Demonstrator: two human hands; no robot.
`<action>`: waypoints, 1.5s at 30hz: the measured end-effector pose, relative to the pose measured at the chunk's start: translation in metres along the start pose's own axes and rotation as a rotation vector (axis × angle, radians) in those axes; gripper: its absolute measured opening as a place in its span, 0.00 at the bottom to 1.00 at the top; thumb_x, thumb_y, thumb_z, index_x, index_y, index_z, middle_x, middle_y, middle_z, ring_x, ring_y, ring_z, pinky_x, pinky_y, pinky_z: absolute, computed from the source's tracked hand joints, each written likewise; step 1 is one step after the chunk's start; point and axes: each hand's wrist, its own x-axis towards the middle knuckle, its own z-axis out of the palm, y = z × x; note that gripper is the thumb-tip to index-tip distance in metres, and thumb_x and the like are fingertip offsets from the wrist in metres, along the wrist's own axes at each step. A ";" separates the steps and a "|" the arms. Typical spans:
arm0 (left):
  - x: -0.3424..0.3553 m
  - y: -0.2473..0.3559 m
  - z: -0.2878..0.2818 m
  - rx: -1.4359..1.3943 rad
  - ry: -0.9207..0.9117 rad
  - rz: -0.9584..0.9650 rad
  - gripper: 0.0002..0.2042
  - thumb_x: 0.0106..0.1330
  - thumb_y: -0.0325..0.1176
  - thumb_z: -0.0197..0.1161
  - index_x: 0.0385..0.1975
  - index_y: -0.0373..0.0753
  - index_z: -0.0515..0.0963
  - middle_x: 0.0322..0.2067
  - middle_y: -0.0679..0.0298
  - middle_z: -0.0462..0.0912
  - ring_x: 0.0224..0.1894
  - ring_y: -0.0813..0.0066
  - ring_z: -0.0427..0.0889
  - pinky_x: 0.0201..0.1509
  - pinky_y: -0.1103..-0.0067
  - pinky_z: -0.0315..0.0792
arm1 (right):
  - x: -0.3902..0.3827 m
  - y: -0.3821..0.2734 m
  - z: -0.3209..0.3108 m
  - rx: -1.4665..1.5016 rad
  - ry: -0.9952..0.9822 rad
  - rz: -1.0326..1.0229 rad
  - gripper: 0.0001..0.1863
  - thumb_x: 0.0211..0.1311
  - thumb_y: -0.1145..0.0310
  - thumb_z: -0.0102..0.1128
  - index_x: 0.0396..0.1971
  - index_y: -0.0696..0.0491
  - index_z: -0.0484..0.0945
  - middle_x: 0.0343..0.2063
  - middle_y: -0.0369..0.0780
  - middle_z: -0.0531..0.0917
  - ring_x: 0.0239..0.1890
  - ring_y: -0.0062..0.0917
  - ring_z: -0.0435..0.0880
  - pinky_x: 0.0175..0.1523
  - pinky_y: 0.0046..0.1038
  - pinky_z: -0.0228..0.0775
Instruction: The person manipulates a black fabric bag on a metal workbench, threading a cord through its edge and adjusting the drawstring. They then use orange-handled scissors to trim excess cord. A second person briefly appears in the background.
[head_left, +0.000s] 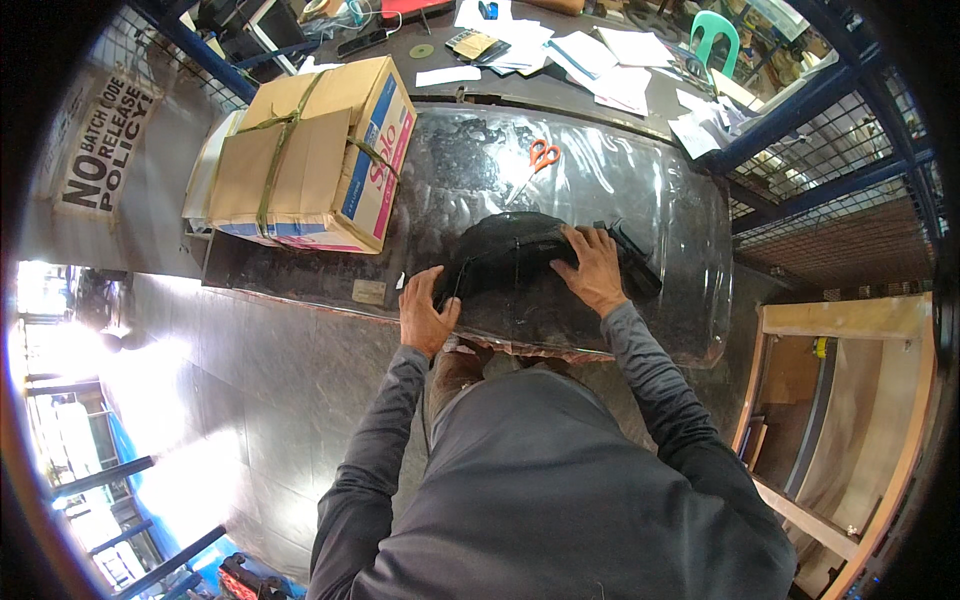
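Note:
A black, soft-looking piece (pixel 505 240) with a curved far edge lies on the plastic-covered table in front of me. I cannot tell whether it is a bag or folded cloth. At its left end rests my left hand (pixel 428 312), thumb and fingers apart. My right hand (pixel 597 272) lies on its right part with the fingers spread. Dark strap-like pieces (pixel 635 262) stick out just beyond the right hand. Farther off, scissors (pixel 540 160) with orange handles lie on the cover, blades toward the black piece.
At the left of the table (pixel 690 240) stands a cardboard box (pixel 290 160) tied with green string. Loose papers (pixel 600 60) cover part of the far desk, near a green chair (pixel 713 42). A wooden frame (pixel 845 318) stands on the right, below wire mesh panels (pixel 840 170).

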 end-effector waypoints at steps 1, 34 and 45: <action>-0.002 0.006 0.001 0.030 0.054 0.070 0.27 0.61 0.34 0.69 0.62 0.42 0.73 0.55 0.54 0.78 0.61 0.54 0.76 0.66 0.58 0.66 | 0.003 -0.004 0.000 0.007 0.009 -0.011 0.32 0.55 0.60 0.75 0.61 0.48 0.76 0.51 0.43 0.79 0.55 0.41 0.74 0.60 0.44 0.65; 0.035 0.005 0.045 -0.199 0.219 0.241 0.11 0.62 0.36 0.66 0.43 0.44 0.85 0.46 0.67 0.83 0.53 0.62 0.78 0.60 0.67 0.67 | 0.033 -0.123 0.024 0.238 0.069 -0.539 0.08 0.62 0.64 0.67 0.40 0.46 0.83 0.44 0.29 0.82 0.51 0.28 0.75 0.61 0.39 0.64; 0.036 0.009 0.043 -0.195 0.156 0.213 0.12 0.64 0.38 0.68 0.46 0.45 0.86 0.48 0.66 0.83 0.55 0.61 0.78 0.63 0.66 0.67 | 0.023 -0.117 0.013 0.298 0.056 -0.529 0.12 0.60 0.64 0.70 0.43 0.46 0.83 0.43 0.32 0.83 0.54 0.31 0.76 0.62 0.40 0.64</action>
